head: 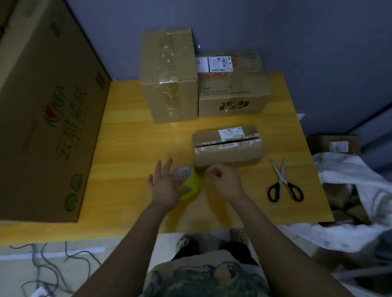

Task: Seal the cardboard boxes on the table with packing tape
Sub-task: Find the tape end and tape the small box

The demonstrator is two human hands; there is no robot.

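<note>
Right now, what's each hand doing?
Left hand: open, fingers spread, resting on the tape roll.
Right hand: pinching, apparently the tape end.

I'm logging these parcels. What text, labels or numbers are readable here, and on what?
No text can be quoted with certainty.
Big box: large green Chinese characters, sideways, too dim to quote.
Near box: white label, one line of digits, blurred.
Back right box: shipping label with barcodes and black print, too small.
Tape roll: core print, blurred.
Floor box: label, unreadable.
</note>
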